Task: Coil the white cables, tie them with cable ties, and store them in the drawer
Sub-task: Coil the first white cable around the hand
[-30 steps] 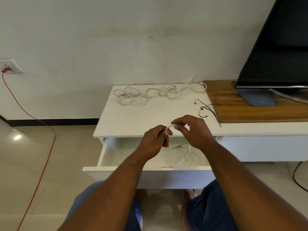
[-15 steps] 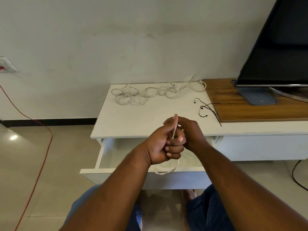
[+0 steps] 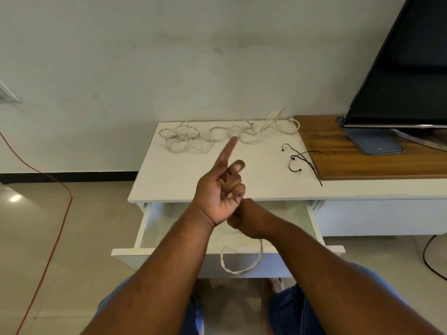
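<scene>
Coiling step, by the look of it: one cable in hand, nothing tied. Left hand (image 3: 217, 197) raised over the front edge of the cabinet top (image 3: 174, 180), index finger straight, other fingers curled; cannot tell whether pinching cable. Right hand (image 3: 249, 218) pressed against it just below, above the open drawer (image 3: 145, 226), fingers closed round the white cable (image 3: 239, 272). Next, most likely: wind further turns, keep them bunched, then reach right for the black cable ties (image 3: 300, 160) beside the wooden board (image 3: 362, 160). Held cable thin, limp, hanging in one loop past the drawer front. Remaining white cables (image 3: 193, 139) tangled along the back edge, kinked and overlapping.
</scene>
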